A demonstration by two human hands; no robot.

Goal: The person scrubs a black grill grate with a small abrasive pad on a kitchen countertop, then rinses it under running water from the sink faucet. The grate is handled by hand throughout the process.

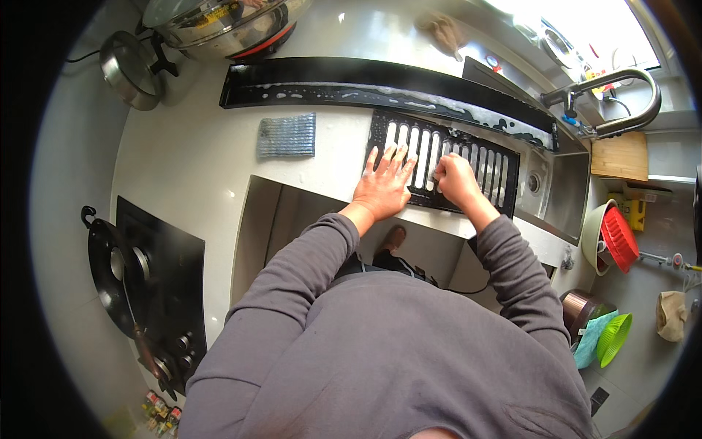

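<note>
A black slotted vent panel (485, 170) lies across the counter edge and reaches over the sink's left side. My left hand (383, 184) is spread flat on its left part, fingers apart, bracing it. My right hand (457, 181) is curled into a closed grip against the middle slots; what it pinches, if anything, is hidden by the fingers. Behind the panel lies a long black trough-like piece (329, 91) streaked with white suds. A blue-grey ribbed cloth (287, 136) rests on the counter to the left of my left hand.
At right are the steel sink (567, 192), a curved faucet (643, 110) and a wooden board (619, 156). A stove (179, 271) with a black wok (106, 256) stands at left. A large steel pot (212, 29) is at the back left. Below the counter gapes an open cabinet (259, 219).
</note>
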